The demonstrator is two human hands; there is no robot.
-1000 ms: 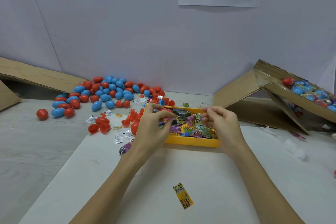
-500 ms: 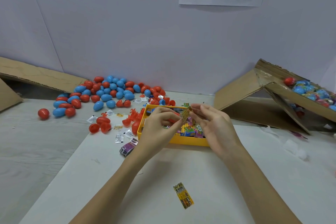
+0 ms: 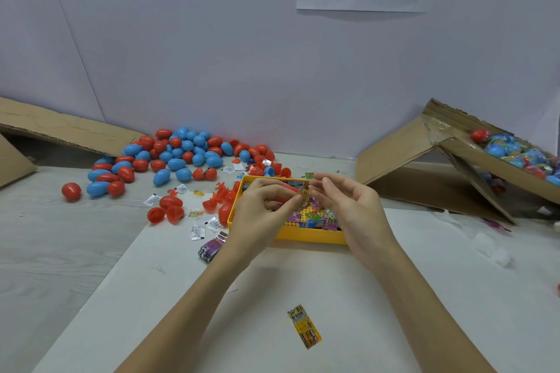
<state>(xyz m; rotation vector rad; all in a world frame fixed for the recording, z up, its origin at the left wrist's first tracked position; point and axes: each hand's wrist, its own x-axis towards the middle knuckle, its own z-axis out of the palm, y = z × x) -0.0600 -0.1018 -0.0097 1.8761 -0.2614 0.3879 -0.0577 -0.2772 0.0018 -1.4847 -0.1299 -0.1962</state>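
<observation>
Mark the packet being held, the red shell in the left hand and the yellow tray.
held packet [image 3: 304,198], head view, crinkled middle
red shell [image 3: 286,190], head view, exposed red strip
yellow tray [image 3: 312,238], head view, front wall

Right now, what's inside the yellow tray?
Colourful little packets lie in the yellow tray. The left hand and right hand, pinching a paper strip, cover the rest.
</observation>
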